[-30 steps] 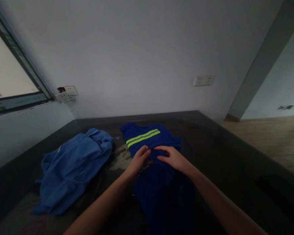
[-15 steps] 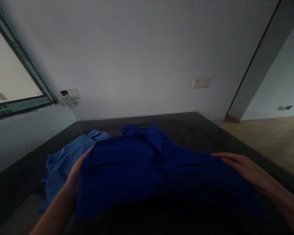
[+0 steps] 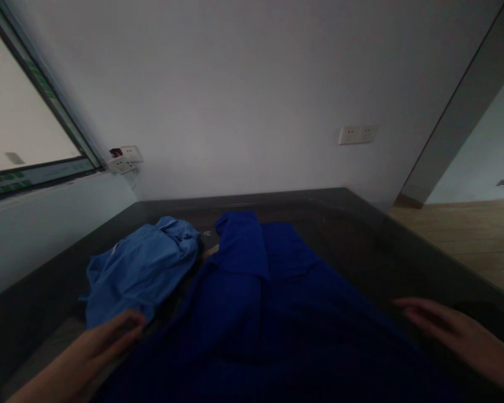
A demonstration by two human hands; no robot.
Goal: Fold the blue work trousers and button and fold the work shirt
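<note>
A dark blue shirt (image 3: 289,291) lies over the dark table, its collar end at the far side and its near part lost in shadow. My left hand (image 3: 105,341) hovers at the shirt's left edge with loosely bent fingers, thumb and forefinger apart, and no cloth visible in it. Behind that hand sits a crumpled lighter blue garment (image 3: 145,268). Off the shirt's right side is my right hand (image 3: 449,324), slightly blurred, its fingers reaching left with a gap below them and nothing held.
The dark glossy table (image 3: 340,224) meets a grey wall (image 3: 235,101) with a double socket (image 3: 358,135). More sockets (image 3: 124,161) are in the left corner beside a window frame (image 3: 46,89). Wooden flooring (image 3: 466,224) shows past the table's right edge.
Both hands have let go of the shirt and moved lower and outward. The shirt has dropped flatter onto the table, uncovering more of the lighter blue garment.
</note>
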